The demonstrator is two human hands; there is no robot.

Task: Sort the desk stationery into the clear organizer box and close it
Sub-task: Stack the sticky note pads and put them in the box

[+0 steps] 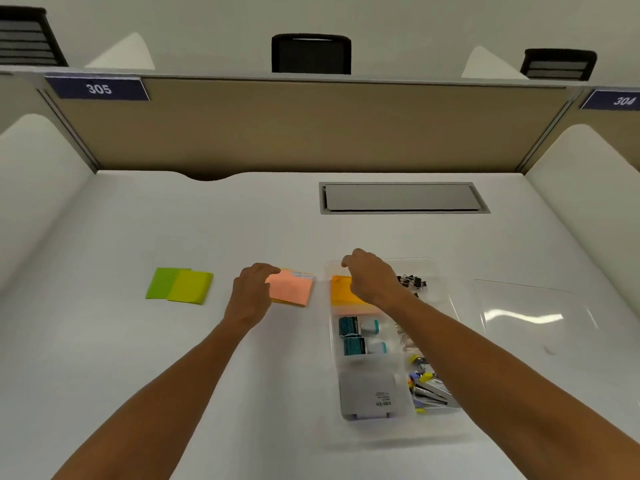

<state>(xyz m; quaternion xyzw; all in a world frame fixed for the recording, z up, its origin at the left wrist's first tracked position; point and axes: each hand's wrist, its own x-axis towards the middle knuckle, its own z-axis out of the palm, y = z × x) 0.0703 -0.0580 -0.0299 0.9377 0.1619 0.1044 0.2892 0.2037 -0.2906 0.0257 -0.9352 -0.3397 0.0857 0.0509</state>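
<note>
The clear organizer box (pixel 440 271) lies open on the white desk, right of centre. Inside it sit an orange sticky pad (pixel 341 289), two teal-and-white items (pixel 360 336), a grey stapler (pixel 369 396), black binder clips (pixel 414 282) and coloured clips (pixel 427 389). My right hand (pixel 372 275) hovers over the orange pad, fingers curled downward, holding nothing that I can see. My left hand (pixel 252 292) rests on the left edge of a pink sticky pad stack (pixel 292 289) beside the box. Green and yellow sticky pads (pixel 180 285) lie further left.
The box's clear lid (pixel 530 313) lies flat on the desk to the right of the box. A grey cable hatch (pixel 401 197) is set into the desk at the back. Partition walls stand behind and at both sides.
</note>
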